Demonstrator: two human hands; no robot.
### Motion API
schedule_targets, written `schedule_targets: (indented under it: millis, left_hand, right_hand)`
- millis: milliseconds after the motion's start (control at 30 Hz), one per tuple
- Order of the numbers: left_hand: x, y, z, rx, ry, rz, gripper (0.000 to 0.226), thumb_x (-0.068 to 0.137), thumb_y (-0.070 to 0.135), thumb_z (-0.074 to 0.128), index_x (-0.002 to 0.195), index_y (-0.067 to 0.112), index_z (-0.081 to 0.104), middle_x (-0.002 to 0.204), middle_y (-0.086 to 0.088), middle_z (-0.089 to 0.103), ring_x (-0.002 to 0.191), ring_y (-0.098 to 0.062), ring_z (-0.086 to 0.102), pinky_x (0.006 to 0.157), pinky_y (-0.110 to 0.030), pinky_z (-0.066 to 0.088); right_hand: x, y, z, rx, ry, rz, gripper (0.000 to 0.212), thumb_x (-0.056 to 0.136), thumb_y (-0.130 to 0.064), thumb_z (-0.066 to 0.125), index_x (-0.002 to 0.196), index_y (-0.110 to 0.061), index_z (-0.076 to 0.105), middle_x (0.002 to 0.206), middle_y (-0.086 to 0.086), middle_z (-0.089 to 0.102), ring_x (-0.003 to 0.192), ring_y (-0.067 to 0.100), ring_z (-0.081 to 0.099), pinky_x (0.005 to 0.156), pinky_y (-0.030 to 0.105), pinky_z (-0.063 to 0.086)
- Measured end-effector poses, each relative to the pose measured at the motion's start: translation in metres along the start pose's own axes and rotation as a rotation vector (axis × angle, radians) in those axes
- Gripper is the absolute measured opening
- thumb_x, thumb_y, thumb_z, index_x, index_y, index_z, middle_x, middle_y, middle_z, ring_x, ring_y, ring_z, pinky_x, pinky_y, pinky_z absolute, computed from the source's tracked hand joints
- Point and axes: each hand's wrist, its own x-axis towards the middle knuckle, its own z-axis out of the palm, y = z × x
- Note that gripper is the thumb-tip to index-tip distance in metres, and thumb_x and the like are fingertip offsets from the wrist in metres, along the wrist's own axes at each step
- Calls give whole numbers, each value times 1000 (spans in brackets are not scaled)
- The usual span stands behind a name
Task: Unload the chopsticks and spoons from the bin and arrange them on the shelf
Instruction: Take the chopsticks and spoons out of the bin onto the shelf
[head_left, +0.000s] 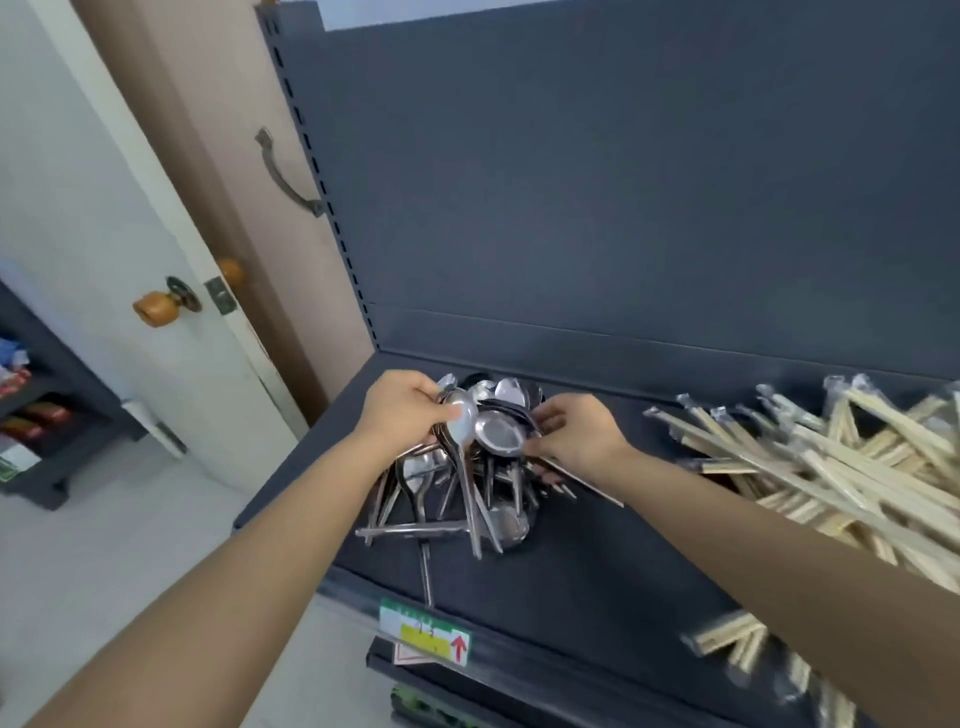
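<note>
Bare hands (410, 415), apparently bare forearms (234, 571)

You can see two hands, your left hand (410, 410) and your right hand (576, 431). There is one heap of shiny spoons (467, 467) and one heap of wrapped chopsticks (831, 467), both too jumbled to count one by one. There is one shelf (597, 561), one price tag (426, 631) and two orange knobs (156, 307).

Arms extended forward; left hand (410, 410) and right hand (576, 431) both pinch.
</note>
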Motion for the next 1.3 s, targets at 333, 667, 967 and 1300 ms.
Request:
schedule_targets:
  millis: [333,667,967,1300]
  left_hand:
    - [44,5,-3,75,-262,326,23,69,22,85,80,23,65,79,5,68,60,-5,59,59,-21,47]
    - [62,5,-19,270,-474,860,20,85,23,65,105,21,62,95,10,62,82,-13,60,74,-31,52]
    - [-2,59,26,569,-413,1307,48,92,52,47,125,19,49,123,1,56,114,-22,51,92,-34,38]
    - [-213,154,146,512,-351,1523,60,90,61,39,129,16,45,128,-5,53,120,-26,48,100,-40,36]
  right_hand:
    - [26,-18,17,-316,234,-72,32,72,-37,80,96,-21,65,79,-9,62,74,7,57,62,19,39]
    - [-13,-23,45,-685,523,8,36,83,-31,69,114,-16,57,111,2,61,103,21,57,77,27,40]
    - [-118,-20,18,-927,725,162,45,89,-31,58,130,-15,49,125,7,53,119,31,49,94,37,39]
    - [-334,43,-107,-982,1005,311,51,91,-35,57,138,-21,42,137,1,47,123,25,45,99,37,38]
